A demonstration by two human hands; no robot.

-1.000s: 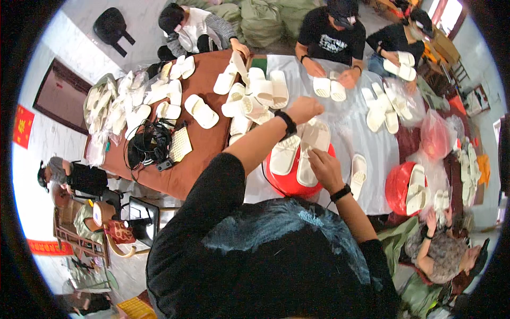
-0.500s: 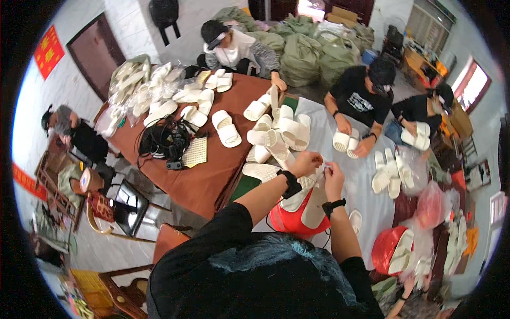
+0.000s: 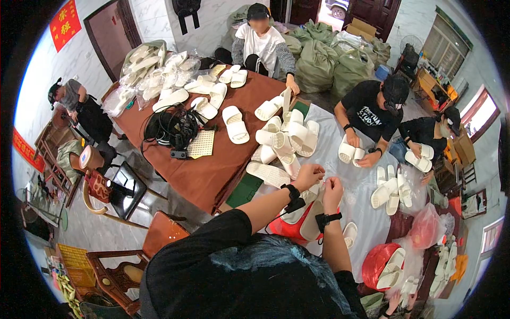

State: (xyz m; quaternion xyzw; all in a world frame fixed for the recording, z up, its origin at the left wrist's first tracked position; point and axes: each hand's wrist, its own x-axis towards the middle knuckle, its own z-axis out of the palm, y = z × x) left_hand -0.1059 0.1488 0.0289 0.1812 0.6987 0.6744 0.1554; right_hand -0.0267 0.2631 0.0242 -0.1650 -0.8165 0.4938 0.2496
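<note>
My left hand (image 3: 309, 174) and my right hand (image 3: 333, 187) are raised close together, fingers curled and pinched toward each other. Whether something small is between them is not visible. Both wrists wear black bands. Just below my hands is a red basket (image 3: 276, 229) holding white slippers (image 3: 311, 220). A white slipper (image 3: 268, 173) lies sole-up on the table to the left of my left hand. Beyond it is a pile of white slippers (image 3: 289, 135).
A brown table (image 3: 202, 170) carries slippers, bagged slippers and black cables (image 3: 172, 127). A white-covered table (image 3: 366, 186) adjoins it. Three people (image 3: 372, 106) handle slippers across from me; another sits at far left (image 3: 79, 106). A wooden chair (image 3: 159, 234) stands at lower left, a second red basket (image 3: 380, 260) at right.
My hands have lifted off the slippers in the red basket and come together in front of me. The view has tilted, showing more of the brown table.
</note>
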